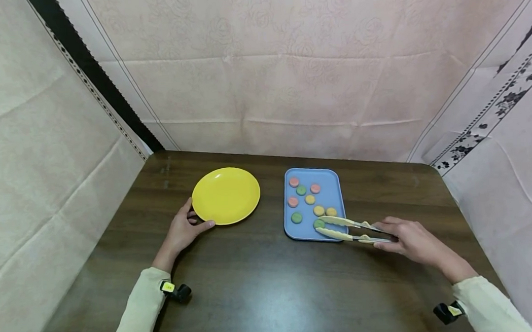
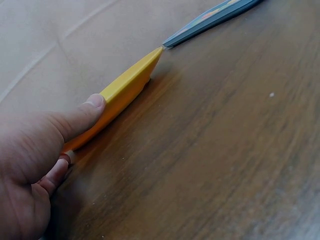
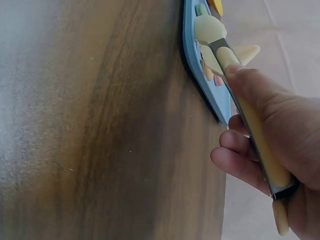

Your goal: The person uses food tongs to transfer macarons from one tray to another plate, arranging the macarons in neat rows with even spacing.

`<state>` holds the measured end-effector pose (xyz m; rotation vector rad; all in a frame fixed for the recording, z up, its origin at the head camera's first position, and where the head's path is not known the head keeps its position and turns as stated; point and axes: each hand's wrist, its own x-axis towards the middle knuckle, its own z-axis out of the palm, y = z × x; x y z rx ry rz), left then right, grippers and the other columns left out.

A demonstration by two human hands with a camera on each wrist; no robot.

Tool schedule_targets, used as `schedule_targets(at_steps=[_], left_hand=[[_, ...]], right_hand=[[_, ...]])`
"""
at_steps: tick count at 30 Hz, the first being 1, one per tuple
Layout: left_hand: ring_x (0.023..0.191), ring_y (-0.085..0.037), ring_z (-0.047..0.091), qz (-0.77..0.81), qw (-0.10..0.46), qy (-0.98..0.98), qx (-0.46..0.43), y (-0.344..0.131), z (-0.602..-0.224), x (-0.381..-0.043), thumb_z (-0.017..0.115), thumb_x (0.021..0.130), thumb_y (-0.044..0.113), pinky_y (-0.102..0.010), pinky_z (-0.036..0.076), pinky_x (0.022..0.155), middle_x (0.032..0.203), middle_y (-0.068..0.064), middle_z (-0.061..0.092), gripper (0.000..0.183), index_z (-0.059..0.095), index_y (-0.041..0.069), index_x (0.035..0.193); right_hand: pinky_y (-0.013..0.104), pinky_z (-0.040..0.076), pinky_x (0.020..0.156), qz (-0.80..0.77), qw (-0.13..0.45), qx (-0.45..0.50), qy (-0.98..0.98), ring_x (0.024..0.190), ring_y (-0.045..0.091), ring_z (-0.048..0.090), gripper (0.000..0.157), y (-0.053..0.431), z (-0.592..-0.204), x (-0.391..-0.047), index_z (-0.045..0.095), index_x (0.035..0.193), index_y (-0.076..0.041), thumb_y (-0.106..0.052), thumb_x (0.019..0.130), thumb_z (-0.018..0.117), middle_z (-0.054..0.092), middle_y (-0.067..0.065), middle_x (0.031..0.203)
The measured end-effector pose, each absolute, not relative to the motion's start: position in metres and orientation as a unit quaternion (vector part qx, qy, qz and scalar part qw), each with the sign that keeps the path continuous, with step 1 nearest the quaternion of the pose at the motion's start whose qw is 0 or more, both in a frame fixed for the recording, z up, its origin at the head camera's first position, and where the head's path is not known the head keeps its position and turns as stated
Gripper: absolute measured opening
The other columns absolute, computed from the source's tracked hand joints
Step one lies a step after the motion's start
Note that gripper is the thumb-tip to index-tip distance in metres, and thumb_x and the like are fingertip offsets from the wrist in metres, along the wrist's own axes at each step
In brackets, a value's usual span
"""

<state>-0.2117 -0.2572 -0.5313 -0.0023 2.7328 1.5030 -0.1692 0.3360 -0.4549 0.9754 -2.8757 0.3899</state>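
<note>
Yellow plate: the smooth, round yellow plate (image 1: pixel 226 196) lies at 11 o'clock on the brown wood-grain desk (image 1: pixel 265 303).
Left hand: the person's left hand (image 1: pixel 183 232) pinches the plate's rim, its thumb at 7 o'clock and its other fingers near 8 to 9 o'clock.
Blue tray: the shallow, rectangular light-blue tray (image 1: pixel 327 182) lies at 3 o'clock from the plate, a little apart from it.
Right hand: the person's right hand (image 1: pixel 409 238) grips the metal tongs with cream-coloured tips (image 1: pixel 339 235), thumb against one arm and fingers curled on the opposite side.
Tongs: they reach over the tray's edge at 4 o'clock, arms parted, tips on either side of a small round green piece (image 1: pixel 319 224) at 6 o'clock; whether they touch it cannot be told.
Other pieces: pink rounds (image 1: pixel 293 201) sit at 9, 11 and 12 o'clock, yellow rounds (image 1: pixel 319 210) at the centre, 4 and 5, other green rounds (image 1: pixel 296 218) at 8 and between 10 and 11.
Backdrop: pale patterned cloth (image 1: pixel 288 88) hangs beyond the desk at 12 o'clock.
</note>
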Motion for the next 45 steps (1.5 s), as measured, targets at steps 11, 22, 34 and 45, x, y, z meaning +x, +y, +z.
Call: schedule_targets(at_steps=[11,22,34,45], left_hand=[[0.125,-0.034,0.053,0.482,0.010,0.876,-0.003,-0.258,-0.529,-0.213,0.085,0.083,0.045,-0.051,0.049,0.103,0.154,-0.021,0.040,0.115,0.013,0.009,0.165],[0.124,-0.035,0.055,0.488,0.012,0.873,0.002,-0.259,-0.529,-0.215,0.084,0.083,0.048,-0.051,0.050,0.100,0.152,-0.021,0.042,0.116,0.012,0.010,0.165],[0.124,-0.037,0.054,0.489,0.012,0.872,-0.003,-0.255,-0.532,-0.212,0.086,0.082,0.045,-0.053,0.050,0.102,0.152,-0.022,0.042,0.116,0.013,0.008,0.165],[0.123,-0.036,0.055,0.484,0.014,0.875,-0.006,-0.258,-0.532,-0.211,0.085,0.083,0.046,-0.052,0.050,0.101,0.153,-0.023,0.041,0.117,0.011,0.006,0.165]], right_hand=[[0.027,0.047,0.062,0.145,0.054,0.306,-0.939,0.075,0.002,0.052,0.042,0.336,-0.462,-0.171,0.075,0.121,-0.008,-0.034,0.089,0.081,0.068,-0.003,0.100],[0.033,0.051,0.064,0.175,0.098,0.288,-0.937,0.077,0.010,0.059,0.045,0.322,-0.450,-0.188,0.072,0.125,-0.001,-0.029,0.090,0.080,0.071,0.005,0.110],[0.030,0.049,0.064,0.193,0.115,0.294,-0.929,0.076,0.009,0.056,0.045,0.305,-0.436,-0.206,0.071,0.126,0.000,-0.029,0.092,0.079,0.071,0.003,0.107],[0.035,0.051,0.067,0.199,0.102,0.300,-0.927,0.079,0.015,0.060,0.048,0.284,-0.416,-0.222,0.069,0.129,0.001,-0.029,0.093,0.078,0.071,0.008,0.112]])
